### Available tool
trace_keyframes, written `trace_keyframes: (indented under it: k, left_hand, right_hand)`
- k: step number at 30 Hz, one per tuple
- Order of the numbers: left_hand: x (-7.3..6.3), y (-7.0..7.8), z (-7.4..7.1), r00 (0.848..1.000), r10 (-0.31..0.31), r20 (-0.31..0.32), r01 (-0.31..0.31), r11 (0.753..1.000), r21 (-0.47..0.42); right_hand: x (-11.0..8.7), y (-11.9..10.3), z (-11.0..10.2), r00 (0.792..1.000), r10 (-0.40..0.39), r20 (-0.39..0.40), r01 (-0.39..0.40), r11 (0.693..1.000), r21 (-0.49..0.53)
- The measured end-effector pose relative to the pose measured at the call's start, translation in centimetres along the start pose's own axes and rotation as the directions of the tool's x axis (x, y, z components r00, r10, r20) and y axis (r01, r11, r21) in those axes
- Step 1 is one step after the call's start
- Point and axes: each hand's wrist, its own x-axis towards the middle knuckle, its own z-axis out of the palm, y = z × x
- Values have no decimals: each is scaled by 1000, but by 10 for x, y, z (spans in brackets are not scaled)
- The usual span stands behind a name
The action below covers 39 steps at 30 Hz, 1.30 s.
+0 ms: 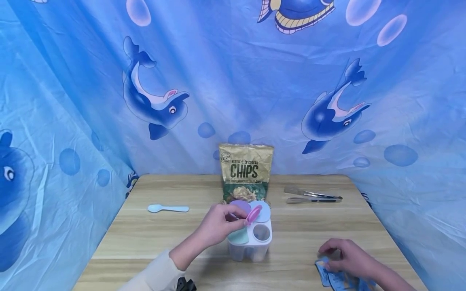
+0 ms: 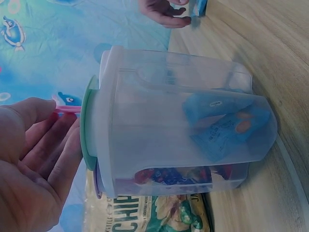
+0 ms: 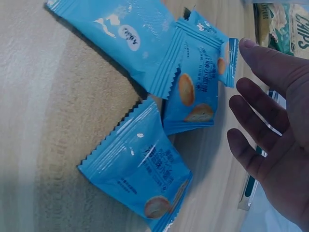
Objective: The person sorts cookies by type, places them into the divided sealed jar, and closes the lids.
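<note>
My left hand pinches a round pink lid between thumb and fingers, tilted above a clear storage container. Three openings carry purple, pale blue and mint green lids, and the front right opening is uncovered. Through the wall, blue snack packets and dark red and blue wrapped pieces show inside. With fingers spread and loosely bent, my right hand hovers beside several blue snack packets on the table, its thumb tip close to one packet's edge.
Behind the container stands a bag of chips. A light blue spoon lies on the left of the wooden table, and metal tongs lie at the back right. A blue dolphin-print curtain surrounds the table.
</note>
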Motion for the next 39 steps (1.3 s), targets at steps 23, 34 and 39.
trace_keyframes:
  k: [23,34,39]
  left_hand:
    - [0,-2,1,1000,-6,2,6,1000,2]
    - [0,0,1,1000,-4,-8,4,1000,6]
    - [0,0,1,1000,-8,-5,8,1000,10]
  right_hand:
    - [7,11,5,1000,4,20,-3,1000,-27]
    - [12,9,-1,992,-58,-115,58,998,-8]
    - [17,2,-3,992,10,-126,-5,999,35]
